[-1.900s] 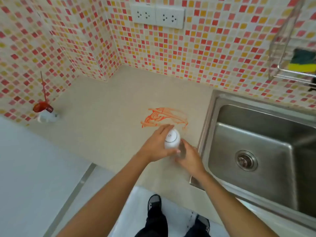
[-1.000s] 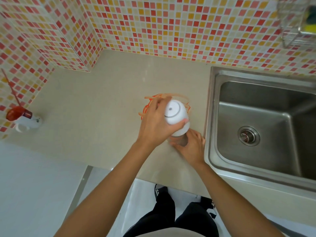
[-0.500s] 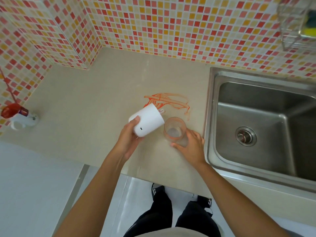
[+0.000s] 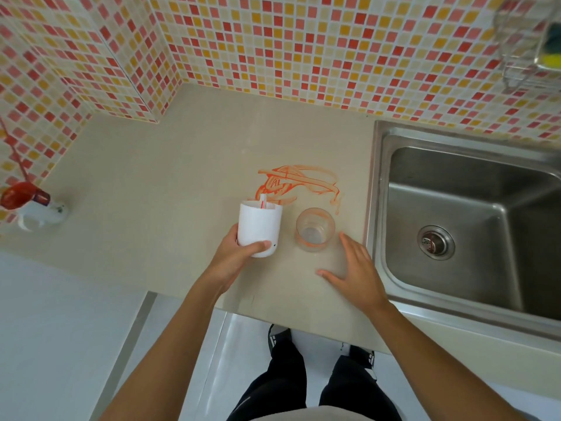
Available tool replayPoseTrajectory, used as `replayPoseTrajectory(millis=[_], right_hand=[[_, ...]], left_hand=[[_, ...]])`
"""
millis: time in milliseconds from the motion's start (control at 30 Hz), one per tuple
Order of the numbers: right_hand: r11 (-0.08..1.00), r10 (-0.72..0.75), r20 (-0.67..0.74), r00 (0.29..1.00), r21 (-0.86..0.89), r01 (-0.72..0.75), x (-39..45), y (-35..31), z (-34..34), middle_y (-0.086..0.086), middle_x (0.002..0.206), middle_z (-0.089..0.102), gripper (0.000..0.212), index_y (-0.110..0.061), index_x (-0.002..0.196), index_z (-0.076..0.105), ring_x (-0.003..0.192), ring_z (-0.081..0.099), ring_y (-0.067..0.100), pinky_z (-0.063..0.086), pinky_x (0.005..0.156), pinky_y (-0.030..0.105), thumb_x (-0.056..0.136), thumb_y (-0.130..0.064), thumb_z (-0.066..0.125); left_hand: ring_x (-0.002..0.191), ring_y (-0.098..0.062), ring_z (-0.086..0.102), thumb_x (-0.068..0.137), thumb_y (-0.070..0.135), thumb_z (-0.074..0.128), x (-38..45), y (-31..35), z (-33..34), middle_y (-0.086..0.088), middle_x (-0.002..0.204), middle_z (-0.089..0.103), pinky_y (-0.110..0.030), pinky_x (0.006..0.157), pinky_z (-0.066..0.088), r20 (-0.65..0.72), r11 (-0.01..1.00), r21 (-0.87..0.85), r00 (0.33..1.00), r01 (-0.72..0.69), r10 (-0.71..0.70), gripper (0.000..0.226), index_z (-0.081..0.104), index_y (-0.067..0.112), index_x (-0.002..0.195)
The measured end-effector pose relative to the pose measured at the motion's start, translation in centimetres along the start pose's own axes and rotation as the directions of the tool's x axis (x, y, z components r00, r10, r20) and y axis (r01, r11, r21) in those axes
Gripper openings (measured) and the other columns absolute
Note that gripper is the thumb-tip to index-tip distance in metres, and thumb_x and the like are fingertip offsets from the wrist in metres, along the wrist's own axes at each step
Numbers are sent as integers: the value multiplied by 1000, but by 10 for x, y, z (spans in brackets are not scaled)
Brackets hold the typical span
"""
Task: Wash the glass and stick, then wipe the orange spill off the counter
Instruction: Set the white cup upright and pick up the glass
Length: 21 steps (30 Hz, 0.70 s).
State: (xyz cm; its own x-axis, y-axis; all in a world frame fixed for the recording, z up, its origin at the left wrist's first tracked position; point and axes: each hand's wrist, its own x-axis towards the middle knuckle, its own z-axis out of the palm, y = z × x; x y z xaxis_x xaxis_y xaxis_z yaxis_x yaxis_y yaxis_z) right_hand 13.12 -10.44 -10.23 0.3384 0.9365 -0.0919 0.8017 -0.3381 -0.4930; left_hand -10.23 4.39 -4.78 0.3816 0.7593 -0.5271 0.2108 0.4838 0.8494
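My left fingers (image 4: 261, 246) grip the white cup (image 4: 259, 227), its stick (image 4: 263, 201) seemingly inside, now lifted off the clear orange-stained glass (image 4: 315, 230); my right hand (image 4: 353, 270), just released, lies open near it, so washing comes next

Mosaic tile wall (image 4: 303, 50) in red, pink, orange and cream encloses the beige table (image 4: 151, 177) at rear and left. Stainless steel sink (image 4: 455, 208) is recessed at right. Wire rack (image 4: 522, 56) hangs on the wall above. Pale floor (image 4: 45, 329) lies below.
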Motion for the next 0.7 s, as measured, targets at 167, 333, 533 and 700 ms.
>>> replayPoseTrajectory(millis=[167, 333, 533, 700], right_hand=[[995, -79, -51, 996, -66, 76, -1, 7, 8, 5, 153, 35, 63, -10, 149, 28, 141, 28, 18, 27, 117, 38, 98, -45, 39], [981, -100, -84, 991, -172, 85, 1, 11, 13, 10, 153, 37, 53, -7, 147, 36, 143, 28, 22, 10, 121, 35, 101, -32, 27], [982, -64, -75, 995, -184, 49, 1, 12, 14, 10, 154, 33, 55, -5, 148, 32, 145, 24, 22, 5, 121, 35, 102, -33, 19], [986, -66, -66, 996, -160, 55, 3, 14, 15, 8, 155, 31, 56, -6, 148, 31, 146, 23, 21, 6, 121, 34, 102, -35, 17]], left_hand=[[109, -3, 58, 58, 21, 91, 2, -16, -3, 11, 122, 59, -20, 85, 49, -97, 946, 263, 971, -187, 219, 85, 46, 28, 131], [107, 8, 54, 57, 21, 91, -2, -26, -4, 15, 121, 58, -9, 82, 43, -110, 900, 354, 945, -253, 309, 84, 47, 31, 128], [108, 10, 51, 58, 23, 91, -3, -35, -3, 11, 125, 56, -14, 89, 43, -137, 872, 416, 929, -260, 343, 85, 46, 30, 130], [122, -10, 41, 56, 25, 93, -17, -50, 6, 2, 138, 34, -25, 104, 35, -236, 872, 429, 903, -236, 360, 112, 26, 14, 145]])
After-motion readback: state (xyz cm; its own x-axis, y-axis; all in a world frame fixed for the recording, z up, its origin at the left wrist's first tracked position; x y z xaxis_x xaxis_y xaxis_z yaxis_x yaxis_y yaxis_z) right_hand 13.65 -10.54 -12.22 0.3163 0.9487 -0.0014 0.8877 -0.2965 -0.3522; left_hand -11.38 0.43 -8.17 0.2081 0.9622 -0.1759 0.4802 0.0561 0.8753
